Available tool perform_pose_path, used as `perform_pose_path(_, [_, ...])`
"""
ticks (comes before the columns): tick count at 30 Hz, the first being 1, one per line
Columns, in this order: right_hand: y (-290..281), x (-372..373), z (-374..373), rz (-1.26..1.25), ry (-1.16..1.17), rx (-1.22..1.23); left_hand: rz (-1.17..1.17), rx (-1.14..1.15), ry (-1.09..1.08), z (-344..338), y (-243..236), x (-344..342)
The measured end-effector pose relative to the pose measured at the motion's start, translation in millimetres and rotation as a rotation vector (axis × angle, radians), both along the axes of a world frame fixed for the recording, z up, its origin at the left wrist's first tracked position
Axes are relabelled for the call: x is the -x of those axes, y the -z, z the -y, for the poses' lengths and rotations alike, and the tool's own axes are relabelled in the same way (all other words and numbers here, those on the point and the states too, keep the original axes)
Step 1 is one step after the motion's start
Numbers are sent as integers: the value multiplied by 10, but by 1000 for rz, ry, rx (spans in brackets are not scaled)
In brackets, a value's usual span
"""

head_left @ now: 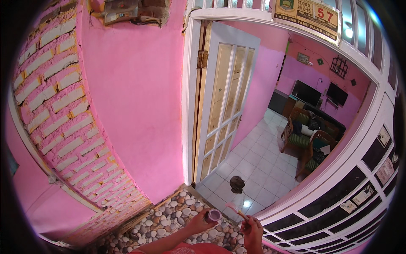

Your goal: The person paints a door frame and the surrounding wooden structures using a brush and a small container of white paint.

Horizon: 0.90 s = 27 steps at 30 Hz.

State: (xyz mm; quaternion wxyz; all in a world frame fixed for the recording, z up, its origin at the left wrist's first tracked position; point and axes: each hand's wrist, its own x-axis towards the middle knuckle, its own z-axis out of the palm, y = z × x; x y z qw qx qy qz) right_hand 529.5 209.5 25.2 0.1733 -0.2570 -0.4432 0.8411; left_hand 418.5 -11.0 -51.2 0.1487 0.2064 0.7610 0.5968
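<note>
Low in the head view, my left hand grips a small round container with what looks like purplish paint inside. To its right, my right hand has its fingers closed on a thin paintbrush, which points up and left, its pale pink-stained tip over the doorway. Both hands are above a pebble-patterned floor, apart from each other. A white-framed door with unpainted wooden panels stands open beside a pink wall.
Pink-and-white brickwork rises on the left. White grille windows curve along the right. Inside, a dark lumpy object lies on white tiles near the threshold; farther back are wooden green-cushioned chairs and two dark screens.
</note>
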Motion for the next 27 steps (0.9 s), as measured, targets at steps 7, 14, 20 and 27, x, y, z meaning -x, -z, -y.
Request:
perform_pose_path(7, [90,27,-67,-45,-14,37,-48,-32,6,-44,50,22])
perform_pose_path(14, [77,24,-67,8,-53,52,-62,56,-3,5,-11,30])
perform_pose_path(20, [105,50,2,70,-23,-12,-15,-56,1,-16,220,58])
perform_pose_path(27, [85,-68,17,74,104,13,-65,-49,126,-130,398,155])
